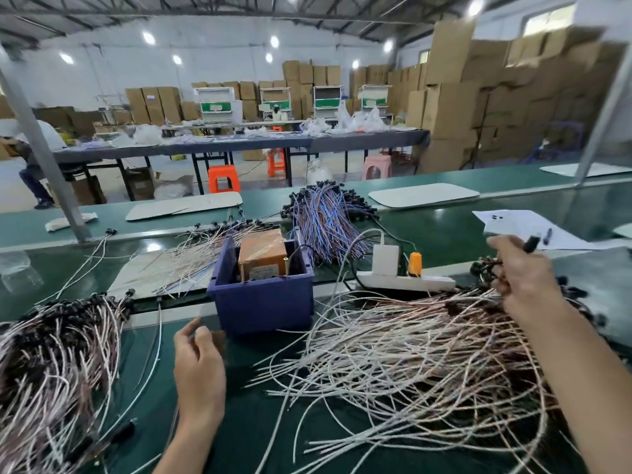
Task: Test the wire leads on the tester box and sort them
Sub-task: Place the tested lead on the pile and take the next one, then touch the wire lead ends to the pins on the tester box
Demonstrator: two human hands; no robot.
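Observation:
The tester box [262, 256], orange-brown, sits inside a blue plastic bin [265, 302] at the middle of the green bench. My left hand [198, 367] hovers just left of the bin's front corner, fingers loosely curled, nothing clearly in it. My right hand [523, 278] is raised at the right and pinches the black connector end of a wire lead [531, 243] above the big loose pile of white and pink leads [427, 364]. A second pile of leads with black ends [58, 364] lies at the left.
A white power strip [407, 281] with a charger and an orange plug lies right of the bin. A bundle of blue and red wires [328, 220] lies behind it, thin leads [191, 258] at its left. Paper and a pen [526, 227] lie far right. A metal post [41, 152] rises at left.

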